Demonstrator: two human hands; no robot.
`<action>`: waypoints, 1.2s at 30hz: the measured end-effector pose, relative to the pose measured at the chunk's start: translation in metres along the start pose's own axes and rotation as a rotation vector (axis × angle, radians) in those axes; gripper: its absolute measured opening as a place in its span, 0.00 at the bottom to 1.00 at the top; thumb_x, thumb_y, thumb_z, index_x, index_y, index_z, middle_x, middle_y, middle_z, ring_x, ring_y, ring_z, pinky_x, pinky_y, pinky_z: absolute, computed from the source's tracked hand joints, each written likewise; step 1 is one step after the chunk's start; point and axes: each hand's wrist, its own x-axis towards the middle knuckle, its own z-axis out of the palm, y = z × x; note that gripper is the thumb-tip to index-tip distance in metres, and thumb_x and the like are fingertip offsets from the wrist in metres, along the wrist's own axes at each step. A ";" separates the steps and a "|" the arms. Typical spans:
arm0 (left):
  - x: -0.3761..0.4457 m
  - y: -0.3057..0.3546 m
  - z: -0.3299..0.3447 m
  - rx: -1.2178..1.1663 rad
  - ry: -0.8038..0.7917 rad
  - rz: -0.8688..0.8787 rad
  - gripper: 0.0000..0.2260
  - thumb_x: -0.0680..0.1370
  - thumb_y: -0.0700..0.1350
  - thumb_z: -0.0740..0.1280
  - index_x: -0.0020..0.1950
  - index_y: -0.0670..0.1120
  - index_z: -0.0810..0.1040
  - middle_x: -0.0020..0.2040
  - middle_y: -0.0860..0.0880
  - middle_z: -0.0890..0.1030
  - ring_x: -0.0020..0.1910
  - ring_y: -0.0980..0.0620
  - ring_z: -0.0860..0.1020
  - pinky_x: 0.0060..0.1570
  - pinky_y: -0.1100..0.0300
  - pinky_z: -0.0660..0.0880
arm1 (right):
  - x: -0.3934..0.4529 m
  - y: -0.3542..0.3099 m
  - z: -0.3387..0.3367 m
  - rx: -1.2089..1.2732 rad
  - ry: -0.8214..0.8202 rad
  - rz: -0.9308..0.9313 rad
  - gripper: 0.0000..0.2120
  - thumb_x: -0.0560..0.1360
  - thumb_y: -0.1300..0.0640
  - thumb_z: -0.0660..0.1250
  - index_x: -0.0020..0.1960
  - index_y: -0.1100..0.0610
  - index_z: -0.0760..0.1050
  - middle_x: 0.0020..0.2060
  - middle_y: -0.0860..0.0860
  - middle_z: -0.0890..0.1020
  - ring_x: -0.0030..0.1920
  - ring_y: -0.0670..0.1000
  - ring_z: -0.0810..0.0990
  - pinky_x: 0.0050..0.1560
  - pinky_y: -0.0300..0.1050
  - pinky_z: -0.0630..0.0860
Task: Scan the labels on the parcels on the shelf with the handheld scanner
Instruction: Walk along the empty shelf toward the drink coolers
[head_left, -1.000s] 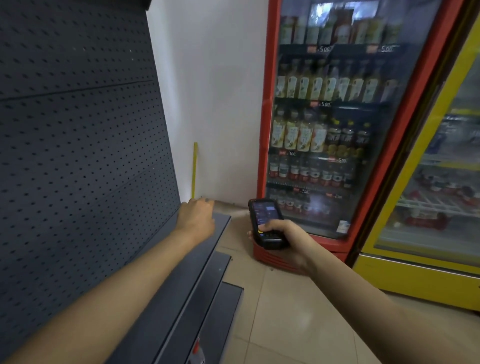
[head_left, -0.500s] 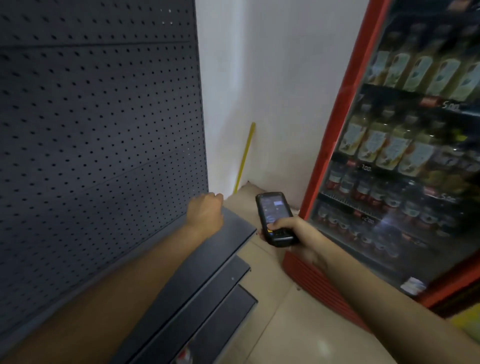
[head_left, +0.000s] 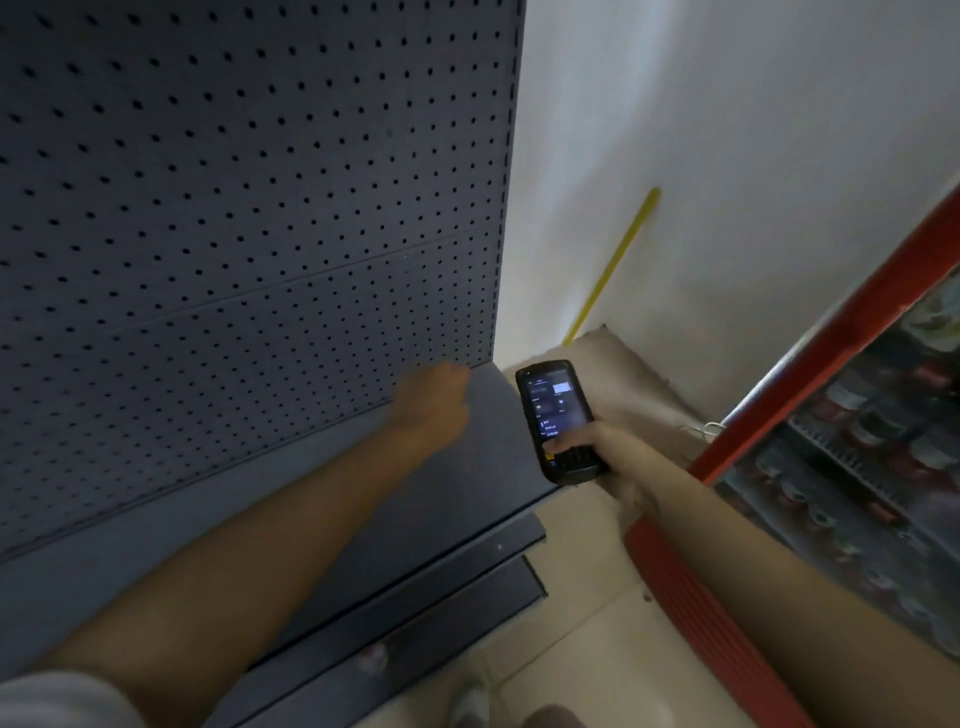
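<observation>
A dark grey shelf (head_left: 483, 467) jutted from a perforated back panel (head_left: 249, 208) in a corner with white walls and a beige tiled floor (head_left: 582, 649), beside a red-framed drinks cooler (head_left: 810, 374). The handheld scanner (head_left: 560, 420) stood over the shelf's outer edge, its long axis running away from the person, lit screen up. The right hand (head_left: 608, 457) gripped its lower end, thumb across the keypad. The blurred left hand (head_left: 434, 400) looked loosely fisted above the shelf, though whether it held anything could not be told.
</observation>
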 end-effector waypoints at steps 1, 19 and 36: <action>0.004 0.000 0.005 0.008 -0.009 -0.016 0.11 0.81 0.42 0.61 0.61 0.41 0.77 0.58 0.44 0.79 0.54 0.47 0.77 0.46 0.60 0.69 | 0.012 0.002 -0.005 -0.007 -0.006 0.007 0.30 0.57 0.68 0.72 0.59 0.60 0.76 0.43 0.56 0.85 0.39 0.54 0.84 0.33 0.42 0.79; 0.063 -0.008 0.099 0.118 -0.221 -0.375 0.15 0.80 0.44 0.61 0.66 0.42 0.74 0.61 0.43 0.77 0.58 0.44 0.76 0.54 0.55 0.71 | 0.181 0.044 -0.040 -0.186 -0.106 0.217 0.36 0.57 0.68 0.75 0.65 0.55 0.74 0.54 0.57 0.83 0.53 0.60 0.82 0.56 0.57 0.78; 0.059 -0.027 0.114 0.080 -0.252 -0.433 0.17 0.80 0.43 0.62 0.68 0.43 0.73 0.63 0.44 0.77 0.59 0.44 0.76 0.59 0.54 0.70 | 0.208 0.052 -0.026 -0.422 -0.010 0.111 0.16 0.70 0.65 0.71 0.56 0.57 0.79 0.51 0.57 0.84 0.53 0.60 0.82 0.59 0.58 0.77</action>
